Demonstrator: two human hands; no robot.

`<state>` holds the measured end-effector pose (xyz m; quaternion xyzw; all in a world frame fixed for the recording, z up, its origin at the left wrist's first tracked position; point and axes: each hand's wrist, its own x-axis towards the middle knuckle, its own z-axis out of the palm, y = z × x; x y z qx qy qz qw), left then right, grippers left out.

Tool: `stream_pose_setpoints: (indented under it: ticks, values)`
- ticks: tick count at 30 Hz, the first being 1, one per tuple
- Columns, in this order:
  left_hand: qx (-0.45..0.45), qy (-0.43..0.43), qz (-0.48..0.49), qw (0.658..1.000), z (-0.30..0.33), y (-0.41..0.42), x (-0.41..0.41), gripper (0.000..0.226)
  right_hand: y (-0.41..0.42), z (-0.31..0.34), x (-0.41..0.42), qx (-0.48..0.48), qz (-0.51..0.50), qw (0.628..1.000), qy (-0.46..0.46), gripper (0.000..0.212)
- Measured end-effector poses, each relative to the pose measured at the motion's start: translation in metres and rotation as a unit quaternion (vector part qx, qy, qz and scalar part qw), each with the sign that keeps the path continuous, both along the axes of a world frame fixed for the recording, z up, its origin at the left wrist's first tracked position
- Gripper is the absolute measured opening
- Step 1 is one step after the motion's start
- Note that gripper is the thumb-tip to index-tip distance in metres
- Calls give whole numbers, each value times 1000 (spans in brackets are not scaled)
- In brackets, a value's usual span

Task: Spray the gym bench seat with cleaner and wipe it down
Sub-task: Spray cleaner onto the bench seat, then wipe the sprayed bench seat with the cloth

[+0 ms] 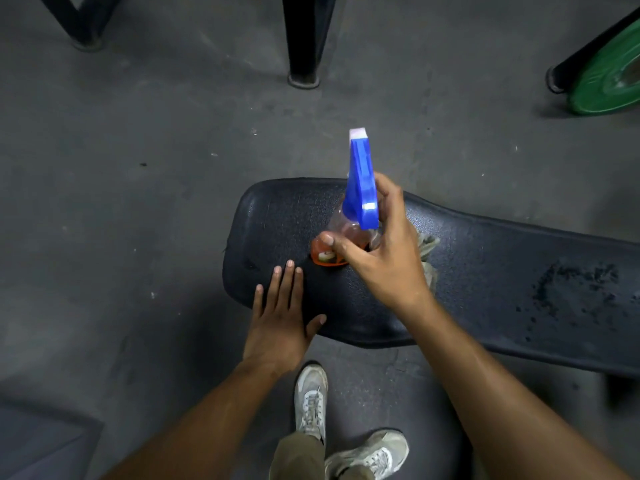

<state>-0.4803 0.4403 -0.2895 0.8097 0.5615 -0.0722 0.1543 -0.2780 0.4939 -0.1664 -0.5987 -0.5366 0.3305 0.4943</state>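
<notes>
The clear plastic spray bottle with orange liquid and a blue trigger head (349,233) stands on the black textured padded bench seat (277,220), near its rounded end, nozzle pointing away from the viewer. The right hand (381,251) wraps the bottle's neck and shoulder, thumb across the near side, fingers behind the trigger head. The left hand (280,313) lies flat on the seat's near edge, fingers straight and spread narrow, holding nothing. A crumpled grey-green cloth (427,247) lies on the seat just behind the right hand, partly hidden by it.

The step in hand appears to be taking up the bottle to spray. To do it well, the nozzle should be turned down toward the pad, the index finger brought onto the trigger, and the left hand drawn clear of the mist; the cloth is within reach for wiping.

No brand, label or writing is legible on the bottle.

Beyond the bench: grey concrete floor (138,168), a green weight plate (609,81), black metal frame legs (304,39), and pale sneakers (311,403).
</notes>
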Motion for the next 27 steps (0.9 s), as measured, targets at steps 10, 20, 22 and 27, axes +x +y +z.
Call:
stream_pose_setpoints:
  ticks: [10, 20, 22, 27]
  values:
    - [-16, 22, 0, 1000, 5, 2, 2, 91, -35, -34, 42, -80, -9, 991, -104, 81]
    - [-2, -66, 63, 996, 18, -11, 16, 88, -57, -78, 66, -212, -9, 916, -340, 39]
    - [-4, -90, 76, 993, 27, -23, 29, 85, -64, -74, 70, -201, -38, 946, -253, 31]
    - [-84, -274, 91, 954, 55, -58, 87, 57, -105, -61, 92, -229, -117, 966, -30, 28]
